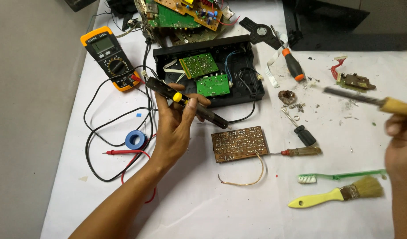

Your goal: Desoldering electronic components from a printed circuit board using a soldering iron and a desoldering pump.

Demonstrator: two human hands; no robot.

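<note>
Yellow-cased multimeter [108, 57] lies at the upper left of the white-covered bench [203, 208], its black and red leads looping down past a blue roll of tape [135, 139]. Just right of that, the left hand [174, 128] has its grip closed around a black desoldering pump [185, 103] with a yellow button, its tip slanting down toward a brown circuit board [240, 144] lying solder side up at centre. Above sits an open black case [210, 71] with two green boards inside. Further right lie screwdrivers, a green toothbrush [340, 177] and a yellow-handled paintbrush [340, 193]. At the right edge, the right hand [400, 146] grips a soldering iron [371, 102] by its wooden handle, held above the bench.
</note>
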